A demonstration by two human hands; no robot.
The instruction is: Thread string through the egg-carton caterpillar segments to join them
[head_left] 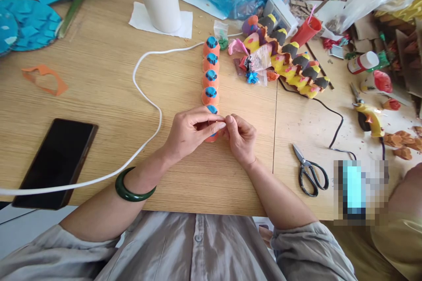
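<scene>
My left hand [194, 131] and my right hand [240, 137] meet fingertip to fingertip over the near end of a painted egg-carton strip [210, 78]. Both are pinched closed; whatever lies between the fingers is too small or hidden to name. The strip is a row of several orange bumps, each with a blue patch and dark marks on top, and it points away from me. My hands cover part of its nearest bumps. A green bangle [122, 189] circles my left wrist.
Left lie a white cable [148, 96], a black phone [56, 162] and an orange paper scrap [44, 80]. Right are scissors [309, 171], a yellow glue gun [371, 118] and a yellow-black carton strip [290, 59]. A white cylinder [158, 0] stands behind. Another person's arm [407, 197] rests at far right.
</scene>
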